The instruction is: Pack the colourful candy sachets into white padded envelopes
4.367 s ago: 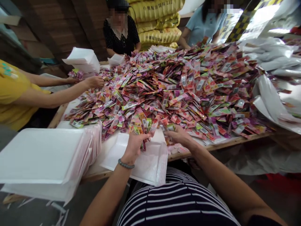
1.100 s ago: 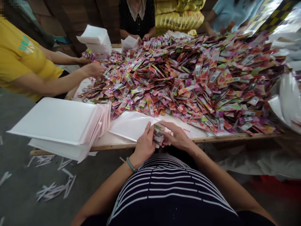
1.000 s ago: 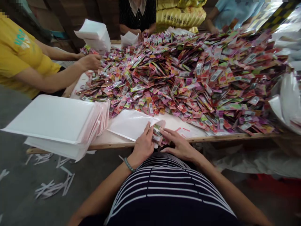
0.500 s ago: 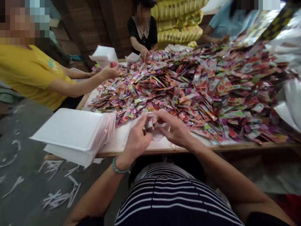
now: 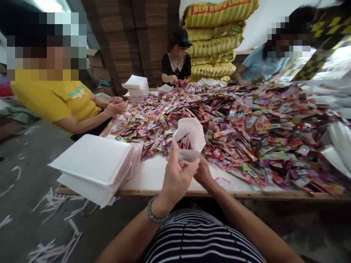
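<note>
A white envelope-like bag [image 5: 194,131] is held tilted above the table's front edge, its mouth spread and facing up. Several small pink and purple packets [image 5: 185,141] show inside it. My left hand [image 5: 175,179] grips the bag's near left side, thumb and fingers around it. At the bag's lower right, my right hand [image 5: 204,171] is closed against it, its fingers partly hidden behind my left hand and the bag. A big heap of colourful flat packets [image 5: 246,120] spreads just beyond both hands.
To the left, a stack of white bags [image 5: 90,157] overhangs the wooden table edge [image 5: 246,195]. Co-workers sit around the heap, one in a yellow shirt [image 5: 55,98]. A smaller white stack [image 5: 137,86] stands farther back. Paper strips [image 5: 55,201] litter the floor.
The white bag has come up off the table between my hands and now stands open with packets inside. My right hand has moved down beside the bag. The view has tilted up.
</note>
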`<state>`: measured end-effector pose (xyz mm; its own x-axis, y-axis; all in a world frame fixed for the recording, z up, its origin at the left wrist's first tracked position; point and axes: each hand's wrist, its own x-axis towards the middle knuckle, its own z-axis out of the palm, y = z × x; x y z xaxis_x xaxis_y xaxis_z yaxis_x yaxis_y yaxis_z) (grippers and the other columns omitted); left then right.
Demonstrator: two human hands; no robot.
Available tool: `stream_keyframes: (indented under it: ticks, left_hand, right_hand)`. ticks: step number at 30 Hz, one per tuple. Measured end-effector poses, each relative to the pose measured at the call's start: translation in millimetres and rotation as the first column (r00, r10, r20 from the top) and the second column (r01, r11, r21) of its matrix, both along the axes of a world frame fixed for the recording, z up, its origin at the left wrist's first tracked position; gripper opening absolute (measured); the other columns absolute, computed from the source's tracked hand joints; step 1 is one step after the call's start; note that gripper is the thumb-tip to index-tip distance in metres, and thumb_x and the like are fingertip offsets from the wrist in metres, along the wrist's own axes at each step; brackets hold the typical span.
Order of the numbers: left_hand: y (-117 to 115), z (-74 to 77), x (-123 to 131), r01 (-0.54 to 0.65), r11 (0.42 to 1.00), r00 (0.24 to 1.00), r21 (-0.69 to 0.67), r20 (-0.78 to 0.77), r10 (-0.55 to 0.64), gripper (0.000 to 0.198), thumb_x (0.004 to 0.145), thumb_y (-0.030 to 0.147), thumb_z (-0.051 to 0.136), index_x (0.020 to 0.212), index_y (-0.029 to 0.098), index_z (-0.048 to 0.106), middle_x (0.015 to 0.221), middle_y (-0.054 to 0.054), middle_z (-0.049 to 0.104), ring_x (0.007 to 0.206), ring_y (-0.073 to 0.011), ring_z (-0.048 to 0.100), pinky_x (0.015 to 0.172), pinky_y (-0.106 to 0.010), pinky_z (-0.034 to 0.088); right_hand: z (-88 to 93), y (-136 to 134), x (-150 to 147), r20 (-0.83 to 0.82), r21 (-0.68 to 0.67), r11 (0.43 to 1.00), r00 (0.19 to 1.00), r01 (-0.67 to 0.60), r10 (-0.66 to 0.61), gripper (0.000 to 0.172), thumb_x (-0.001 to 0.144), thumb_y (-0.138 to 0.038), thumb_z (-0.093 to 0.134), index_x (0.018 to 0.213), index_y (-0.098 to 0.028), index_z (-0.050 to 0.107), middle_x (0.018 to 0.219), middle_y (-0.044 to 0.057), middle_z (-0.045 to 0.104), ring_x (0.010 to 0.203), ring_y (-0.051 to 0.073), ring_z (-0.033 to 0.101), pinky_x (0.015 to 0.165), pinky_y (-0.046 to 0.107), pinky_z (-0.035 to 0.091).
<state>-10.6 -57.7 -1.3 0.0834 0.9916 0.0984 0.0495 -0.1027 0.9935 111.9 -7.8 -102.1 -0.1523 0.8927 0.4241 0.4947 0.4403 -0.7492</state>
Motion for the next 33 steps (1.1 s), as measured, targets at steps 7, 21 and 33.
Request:
stream_keyframes:
  ticks: [7,21,33]
  left_hand:
    - [66.1,-20.1,-71.2,0.003,0.94,0.909,0.34,-0.393,0.139,0.099,0.053,0.046,0.087,0.139,0.02,0.044,0.142,-0.016,0.05,0.13,-0.0315,0.047,0.104,-0.044,0.043]
    - [63.5,-74.1,-17.4,0.251,0.965,0.968,-0.072,-0.004,-0.252,0.067,0.047,0.039,0.09,0.103,0.011,0.065,0.093,-0.009,0.073,0.084,-0.0235,0.065,0.078,-0.036,0.055]
    - [62.1,-71.9,-2.7,0.398,0.917,0.917,0.026,-0.056,-0.396,0.08,0.049,0.04,0.09,0.12,0.016,0.061,0.106,-0.01,0.072,0.096,-0.0269,0.066,0.084,-0.039,0.055]
  right_hand:
    - [17.2,23.7,38.8,-0.481,-0.205,0.978,0.874,-0.035,-0.07,0.027,0.071,-0.046,0.071,0.074,-0.019,0.075,0.074,0.002,0.072,0.073,0.022,0.066,0.075,0.039,0.055]
    - [37.0,-4.1,69.7,-0.639,-0.367,0.906,0.765,-0.21,-0.082,0.033,0.049,-0.041,0.088,0.069,-0.017,0.073,0.067,0.002,0.071,0.064,0.019,0.066,0.065,0.032,0.056]
    - [91.7,-41.6,86.9,-0.35,0.253,0.91,0.908,0.328,-0.23,0.044,0.084,-0.039,0.066,0.125,-0.028,0.058,0.121,0.009,0.064,0.103,0.022,0.064,0.086,0.038,0.054]
